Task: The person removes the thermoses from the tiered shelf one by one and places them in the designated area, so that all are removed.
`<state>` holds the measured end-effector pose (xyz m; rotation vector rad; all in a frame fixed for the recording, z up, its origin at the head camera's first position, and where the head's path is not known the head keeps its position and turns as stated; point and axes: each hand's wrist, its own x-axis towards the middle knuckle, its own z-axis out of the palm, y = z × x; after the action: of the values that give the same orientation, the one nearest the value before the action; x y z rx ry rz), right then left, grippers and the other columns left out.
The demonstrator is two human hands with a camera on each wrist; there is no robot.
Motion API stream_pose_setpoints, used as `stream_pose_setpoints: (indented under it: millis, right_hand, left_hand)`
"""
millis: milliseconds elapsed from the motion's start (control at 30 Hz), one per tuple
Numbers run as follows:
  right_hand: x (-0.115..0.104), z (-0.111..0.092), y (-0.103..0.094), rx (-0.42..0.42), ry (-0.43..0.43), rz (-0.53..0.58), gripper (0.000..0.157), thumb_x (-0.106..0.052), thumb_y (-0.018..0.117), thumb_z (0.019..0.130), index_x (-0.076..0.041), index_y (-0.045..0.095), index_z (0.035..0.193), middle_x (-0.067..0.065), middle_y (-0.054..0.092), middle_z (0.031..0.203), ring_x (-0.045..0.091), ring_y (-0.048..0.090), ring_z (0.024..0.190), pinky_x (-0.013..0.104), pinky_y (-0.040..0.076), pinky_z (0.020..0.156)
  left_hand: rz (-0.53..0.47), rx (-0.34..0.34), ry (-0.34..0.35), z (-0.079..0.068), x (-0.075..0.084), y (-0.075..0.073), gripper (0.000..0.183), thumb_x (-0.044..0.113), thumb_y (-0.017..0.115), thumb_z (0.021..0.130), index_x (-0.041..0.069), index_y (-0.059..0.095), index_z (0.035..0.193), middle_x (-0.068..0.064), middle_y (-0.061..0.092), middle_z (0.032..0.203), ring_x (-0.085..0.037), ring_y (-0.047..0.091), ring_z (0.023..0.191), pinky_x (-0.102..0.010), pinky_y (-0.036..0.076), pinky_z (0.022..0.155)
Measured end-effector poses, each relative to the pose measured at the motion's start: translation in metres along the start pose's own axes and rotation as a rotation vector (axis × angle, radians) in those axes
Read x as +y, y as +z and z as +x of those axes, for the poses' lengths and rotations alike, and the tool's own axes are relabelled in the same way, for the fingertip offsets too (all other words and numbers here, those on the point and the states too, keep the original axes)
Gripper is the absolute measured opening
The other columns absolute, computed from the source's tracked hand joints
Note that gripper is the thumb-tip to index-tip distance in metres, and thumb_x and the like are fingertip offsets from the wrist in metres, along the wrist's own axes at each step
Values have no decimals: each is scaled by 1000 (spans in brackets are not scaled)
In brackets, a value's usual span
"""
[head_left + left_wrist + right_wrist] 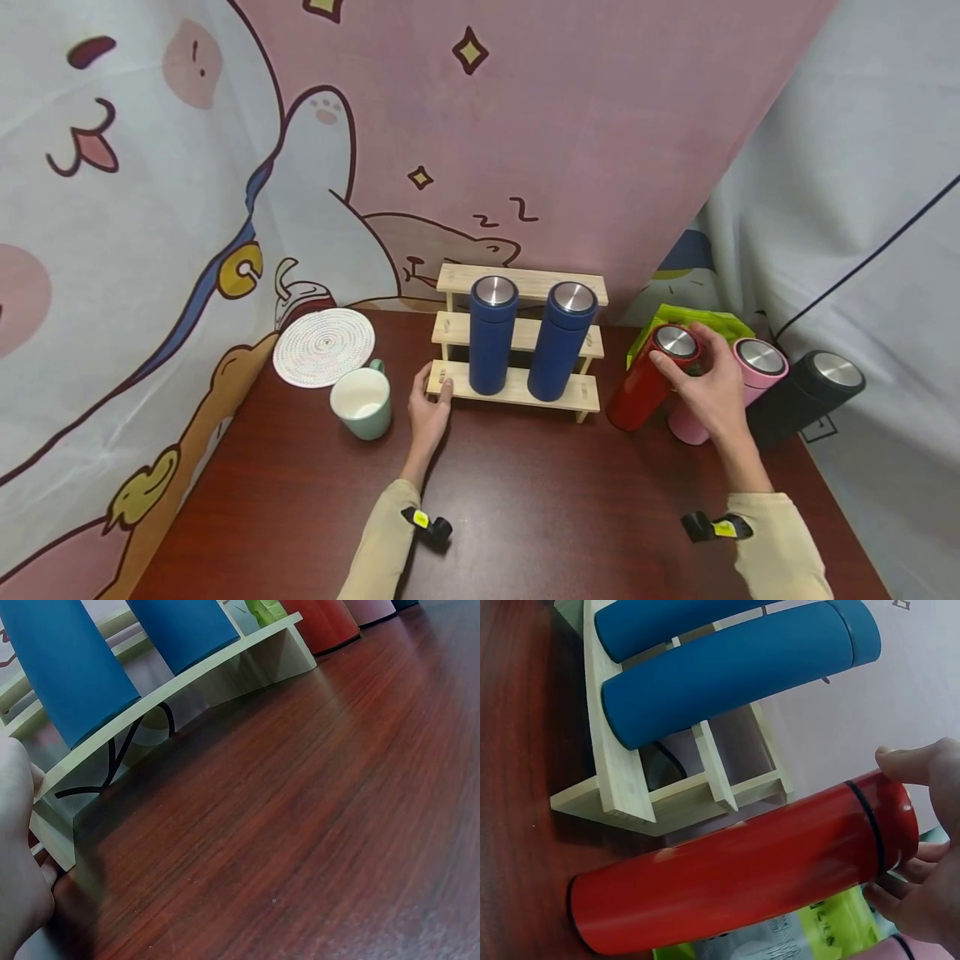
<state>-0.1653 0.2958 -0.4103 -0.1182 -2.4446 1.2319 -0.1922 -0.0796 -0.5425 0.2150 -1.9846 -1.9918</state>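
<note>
A tiered wooden rack stands at the table's back, two blue thermos bottles upright on its lowest step. My left hand grips the left end of that step; the left wrist view shows the thumb over its edge. To the right of the rack, my right hand holds a red thermos bottle around its top, thumb on one side and fingers on the other. The red bottle's base appears to rest on the table. Beside it stand a pink thermos bottle and a black thermos bottle.
Left of the rack are a pale green mug and a round white woven mat. Behind the red bottle lies a bright green packet. A printed cloth hangs behind the dark red wooden table.
</note>
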Motion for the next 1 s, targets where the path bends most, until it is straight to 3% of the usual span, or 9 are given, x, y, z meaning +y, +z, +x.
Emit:
stream_pose_setpoints:
  millis: [100,233,300,367,467,700,1000]
  right_hand:
    - [-5,4,-1,10,-36,7,76,-24,80,88,-7,43,152,20,54,148,36,51,133,12,38,106]
    - [-16,10,-3,0,-77,3,76,-28,78,89,-11,42,153,15,52,151,35,47,140,38,37,118]
    - [-22,12,-3,-1,-90,6,75,-30,78,89,-14,42,153,12,52,152,34,45,143,52,34,118]
    - [-28,14,-3,-2,-100,16,74,-32,77,89,-16,42,153,10,52,152,32,43,145,58,32,118]
    - [-38,16,-2,1,-117,36,72,-32,77,90,-17,43,152,8,54,151,29,42,146,57,31,119]
    - [-63,16,5,-13,-142,68,72,-32,75,91,-14,42,153,9,52,152,30,41,146,57,31,119]
    - [-86,15,20,-53,-202,125,70,-26,75,92,-8,42,151,12,54,150,31,45,143,54,33,118]
  left_hand:
    - [6,4,4,0,0,0,53,0,67,94,-8,48,143,-28,62,136,-35,62,120,-31,51,96]
    - [11,7,-1,0,1,0,53,1,67,95,-8,48,144,-28,62,135,-35,63,118,-25,51,90]
    - [7,10,-3,0,1,0,53,0,67,94,-8,48,144,-28,62,135,-36,62,118,-25,50,90]
    - [4,10,-2,0,0,0,53,0,67,94,-8,48,144,-28,61,135,-36,62,119,-26,50,91]
    - [1,10,6,0,-1,1,53,0,67,94,-8,48,143,-29,61,135,-37,62,119,-27,50,92]
    - [-8,12,11,0,-1,1,53,-1,66,94,-10,48,143,-29,61,135,-37,61,120,-14,47,87]
    - [8,12,11,0,-1,2,53,0,67,94,-9,48,143,-29,61,135,-36,62,120,-20,49,90]
